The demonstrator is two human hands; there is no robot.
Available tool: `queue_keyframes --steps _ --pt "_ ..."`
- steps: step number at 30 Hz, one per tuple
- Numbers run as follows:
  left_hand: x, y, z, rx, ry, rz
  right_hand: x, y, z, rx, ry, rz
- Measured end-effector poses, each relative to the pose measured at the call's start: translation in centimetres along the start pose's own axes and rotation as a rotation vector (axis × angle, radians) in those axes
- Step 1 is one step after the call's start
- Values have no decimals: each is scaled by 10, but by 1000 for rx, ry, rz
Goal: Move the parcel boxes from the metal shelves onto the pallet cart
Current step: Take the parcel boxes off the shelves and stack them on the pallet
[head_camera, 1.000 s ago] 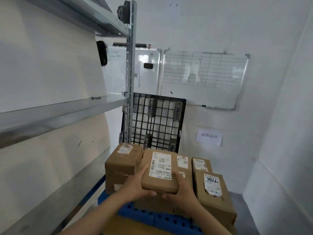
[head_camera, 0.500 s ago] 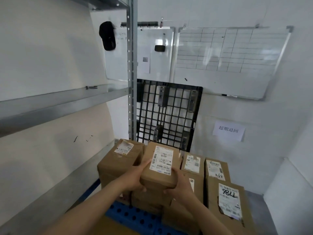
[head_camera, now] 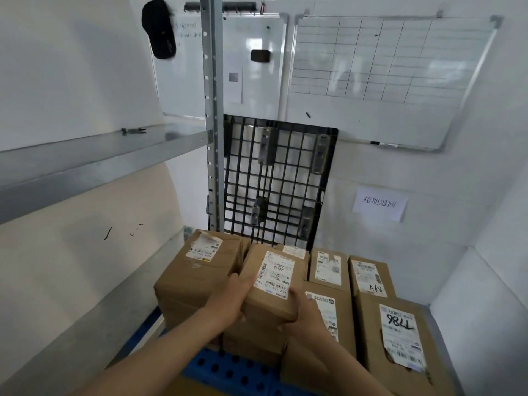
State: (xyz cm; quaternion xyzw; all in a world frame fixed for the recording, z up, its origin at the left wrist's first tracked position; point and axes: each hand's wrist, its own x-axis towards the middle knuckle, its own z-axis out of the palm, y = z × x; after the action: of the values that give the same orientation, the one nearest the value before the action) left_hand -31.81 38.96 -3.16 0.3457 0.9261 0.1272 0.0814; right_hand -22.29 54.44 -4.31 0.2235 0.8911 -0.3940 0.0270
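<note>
Nearest, gripped parcel box [head_camera: 271, 284] between left hand [head_camera: 231, 301] and right hand [head_camera: 307, 312], low over stacked boxes [head_camera: 200, 275] on blue pallet cart [head_camera: 228, 370]. Placing step, apparently; next called for lowering squarely, then letting go. Beyond, metal shelf [head_camera: 100, 158] bare.

A black plastic grid pallet [head_camera: 278, 184] leans against the white wall beneath two whiteboards [head_camera: 383, 75]; a dark cap [head_camera: 160, 30], seemingly, hangs nearby.

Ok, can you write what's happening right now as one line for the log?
step: placing parcel | left hand: gripping held box | right hand: gripping same box | spot: among stacked boxes on blue pallet cart
</note>
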Motion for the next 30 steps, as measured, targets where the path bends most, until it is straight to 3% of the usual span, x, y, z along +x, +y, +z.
queue_keyframes --steps 4,11,24,30 --pt "4 -2 3 223 11 -12 5 -4 1 -57 -11 -5" --pt "0 -18 6 381 18 15 5 -10 12 -107 -56 -21" --pt "5 -11 -4 156 -40 64 -9 -23 -9 -329 -151 -81" --pt "-5 -5 -16 -14 -15 45 -8 -33 -26 -310 -74 -170"
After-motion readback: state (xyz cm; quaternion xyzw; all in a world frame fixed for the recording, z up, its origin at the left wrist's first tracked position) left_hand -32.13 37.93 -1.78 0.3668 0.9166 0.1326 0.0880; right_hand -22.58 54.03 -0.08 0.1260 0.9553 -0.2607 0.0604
